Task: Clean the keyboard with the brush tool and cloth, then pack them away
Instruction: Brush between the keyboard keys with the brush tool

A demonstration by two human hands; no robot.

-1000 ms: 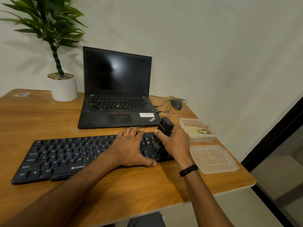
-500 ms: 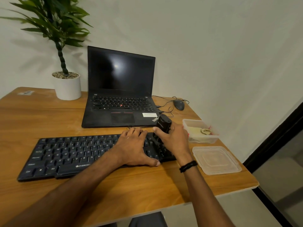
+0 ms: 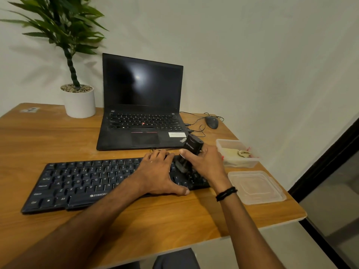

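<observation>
An open laptop [image 3: 142,105], screen dark, stood at the rear of the worktop [image 3: 136,226]. A potted plant [image 3: 78,100] stood to its left; a wired mouse [image 3: 211,122] lay to its right.

You have a black keyboard [image 3: 81,183] with white lettering on a counter [image 3: 155,226] of orange-brown wood grain. Your brush tool [image 3: 191,147] is black too. Far left, the pot [image 3: 80,104] is white, the plant [image 3: 64,26] green; the cloth [image 3: 232,152] looks pale yellow.
</observation>
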